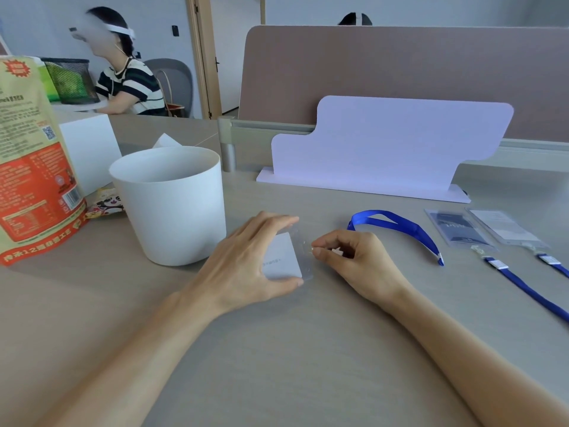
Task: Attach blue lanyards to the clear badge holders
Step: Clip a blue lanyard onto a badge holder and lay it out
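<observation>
A clear badge holder (284, 257) with a white card inside lies on the grey desk, gripped at its top and bottom edges by my left hand (246, 260). My right hand (351, 257) pinches a small whitish clip at the holder's right end. A blue lanyard (397, 224) loops on the desk behind my right hand, and how it joins the clip is hidden by my fingers. At the right lie two more badge holders (460, 231) (505, 226), each with a blue lanyard (523, 288) (554, 263) clipped on.
A white bucket (172, 204) stands left of my left hand. A printed food bag (30, 155) and a small snack packet (107, 204) are at the far left. A white stand (391, 143) backs onto the desk divider (400, 72). A person sits at another desk.
</observation>
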